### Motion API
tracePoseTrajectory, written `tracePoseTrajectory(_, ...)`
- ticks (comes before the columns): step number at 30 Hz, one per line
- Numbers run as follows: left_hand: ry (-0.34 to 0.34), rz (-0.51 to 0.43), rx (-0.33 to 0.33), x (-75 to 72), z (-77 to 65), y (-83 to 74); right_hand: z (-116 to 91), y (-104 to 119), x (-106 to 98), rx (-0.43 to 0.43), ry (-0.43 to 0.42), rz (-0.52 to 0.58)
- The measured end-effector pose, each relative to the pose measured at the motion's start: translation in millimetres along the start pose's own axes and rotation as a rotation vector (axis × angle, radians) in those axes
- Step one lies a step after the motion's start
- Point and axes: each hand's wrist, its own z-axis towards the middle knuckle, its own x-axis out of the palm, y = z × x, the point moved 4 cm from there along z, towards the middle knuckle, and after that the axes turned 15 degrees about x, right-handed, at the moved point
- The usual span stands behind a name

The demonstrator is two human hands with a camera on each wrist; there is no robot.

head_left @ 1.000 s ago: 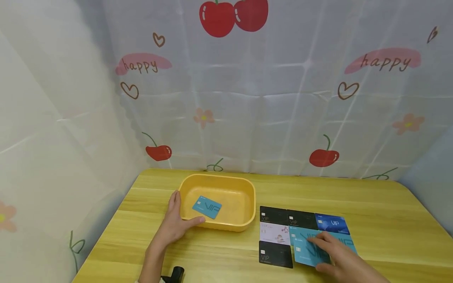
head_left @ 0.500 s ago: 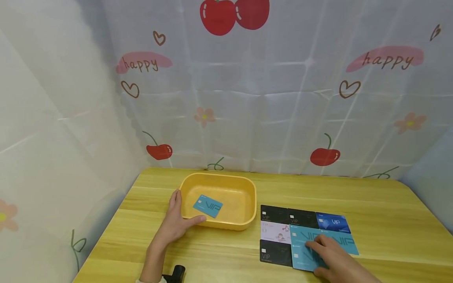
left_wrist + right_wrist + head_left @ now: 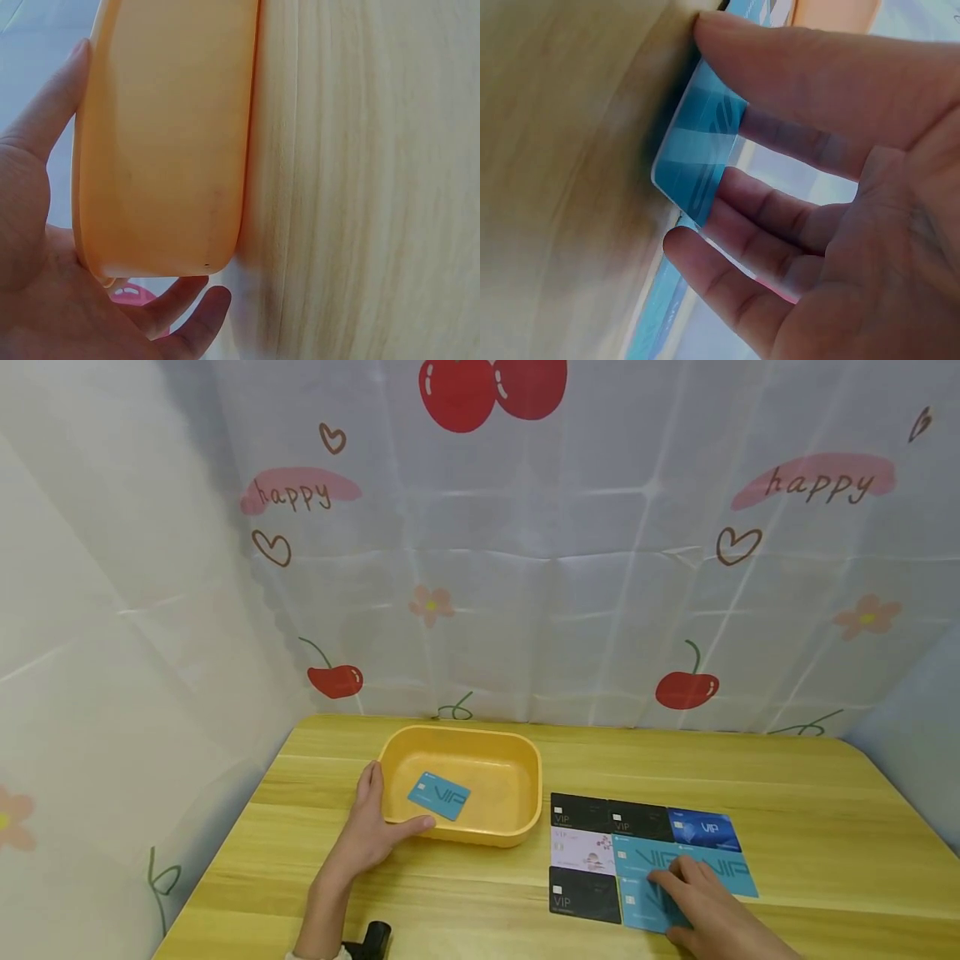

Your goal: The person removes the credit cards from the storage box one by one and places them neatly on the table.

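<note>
My left hand (image 3: 367, 839) holds a yellow plastic basin (image 3: 537, 793) by its near left corner, thumb over the front rim and fingers along the left side. The left wrist view shows the basin's outer wall (image 3: 165, 150) between thumb and fingers. Inside lies one teal VIP card (image 3: 440, 795). Over at the right, my right hand (image 3: 708, 906) pinches another teal VIP card (image 3: 637, 902) between thumb and fingers, low at the table and beside a black card (image 3: 585, 895). The right wrist view has this card's free corner (image 3: 686, 154) slightly tilted.
Cards lie edge to edge in rows: two black cards (image 3: 579, 812), a dark blue card (image 3: 703, 831), a pale flowered card (image 3: 581, 850), and two teal cards (image 3: 723, 868). A black object (image 3: 372, 939) stands by the left wrist. A printed curtain (image 3: 540, 610) hangs behind the wooden table (image 3: 810, 793).
My right hand has brought the teal card down toward me, off the teal card it overlapped, into line beside the black card. The left hand stays on the basin.
</note>
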Motion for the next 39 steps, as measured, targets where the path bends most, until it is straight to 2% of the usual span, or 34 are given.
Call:
tracePoseTrajectory(12, -0.003, 0.003, -0.009, 0.6, -0.2, -0.4, 3, 0, 2, 0.052, 0.003, 0.029)
tracePoseTrajectory(24, -0.005, 0.003, -0.005, 0.8, -0.4, 0.6, 2, 3, -1, 0.053, -0.010, 0.031)
tracePoseTrajectory(32, 0.007, 0.000, -0.005, 1.4, -0.4, 0.0, -5, 7, -18, 0.078, -0.048, 0.126)
tracePoseTrajectory(35, 0.005, 0.002, -0.005, 0.5, -0.3, -0.7, -7, 9, -23, 0.089, -0.055, 0.194)
tracePoseTrajectory(39, 0.004, -0.001, -0.007, -0.3, -0.4, -1.4, -10, 14, -26, 0.068, -0.098, 0.259)
